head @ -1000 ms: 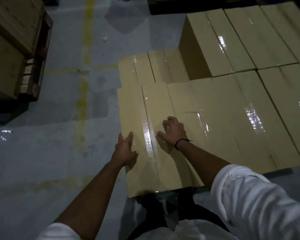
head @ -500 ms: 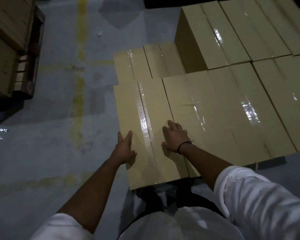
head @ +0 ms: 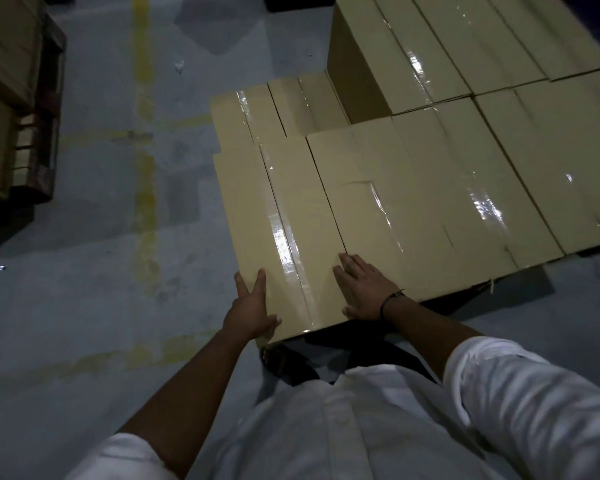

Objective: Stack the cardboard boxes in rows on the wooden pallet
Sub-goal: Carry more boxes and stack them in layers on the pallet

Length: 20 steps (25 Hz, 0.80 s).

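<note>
Our left hand [head: 252, 307] at the left edge of the near box [head: 284, 216], right hand [head: 363, 293] flat atop it, all fingers straight.

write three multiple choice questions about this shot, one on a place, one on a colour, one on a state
1. Where does the left hand touch?
A. the near left corner of the nearest cardboard box
B. the taller stack at the back
C. a trolley handle

2. What colour is the painted line on the floor?
A. red
B. yellow
C. white

3. How is the right hand?
A. clenched in the air
B. pinching a tape roll
C. flat on the box tops, fingers straight

Key:
1 A: its fingers lie along that box's left edge by the near corner.
2 B: the worn stripe shows yellow against the grey floor.
3 C: it lies palm down, by the seam with the neighbouring box.
</note>
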### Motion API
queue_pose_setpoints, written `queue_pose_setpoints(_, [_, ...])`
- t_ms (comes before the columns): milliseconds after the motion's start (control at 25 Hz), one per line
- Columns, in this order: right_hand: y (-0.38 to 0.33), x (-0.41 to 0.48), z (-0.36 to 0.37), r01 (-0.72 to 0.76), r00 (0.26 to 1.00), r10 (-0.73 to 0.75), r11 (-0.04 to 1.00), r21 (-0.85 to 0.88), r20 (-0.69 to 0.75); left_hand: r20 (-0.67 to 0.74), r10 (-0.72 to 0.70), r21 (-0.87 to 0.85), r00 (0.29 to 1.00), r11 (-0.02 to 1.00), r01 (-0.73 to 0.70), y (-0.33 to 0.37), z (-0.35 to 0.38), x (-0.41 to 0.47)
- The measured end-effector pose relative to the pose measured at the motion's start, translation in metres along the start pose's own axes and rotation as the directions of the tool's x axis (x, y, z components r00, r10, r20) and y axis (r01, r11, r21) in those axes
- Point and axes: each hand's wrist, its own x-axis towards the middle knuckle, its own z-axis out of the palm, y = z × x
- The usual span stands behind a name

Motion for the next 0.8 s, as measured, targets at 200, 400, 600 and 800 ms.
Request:
queue_pose_setpoints(200, [0.000,-0.008,0.004,0.012,0.999,-0.008,0.997,-0.076,0.053,0.038,-0.041,0.065,0.998,0.997,0.038,0.004,0.006,-0.006])
queue_pose_setpoints(400, [-0.010,-0.015,0.008,-0.078,0.997,0.080,0.985,0.154,-0.008,0.037,-0.013,0.012,0.999,1.000,0.013,0.003,0.001,-0.010])
queue_pose_setpoints(600, [-0.022,-0.006,-0.005,-0.164,0.968,0.223,0.911,0.379,-0.116,-0.011,0.035,-0.060,0.999,0.998,-0.036,-0.006,0.000,-0.016])
queue_pose_setpoints(800, [-0.023,0.002,-0.015,-0.205,0.962,0.257,0.904,0.374,-0.094,-0.039,0.038,-0.137,0.998,0.990,-0.043,-0.007,0.003,-0.022])
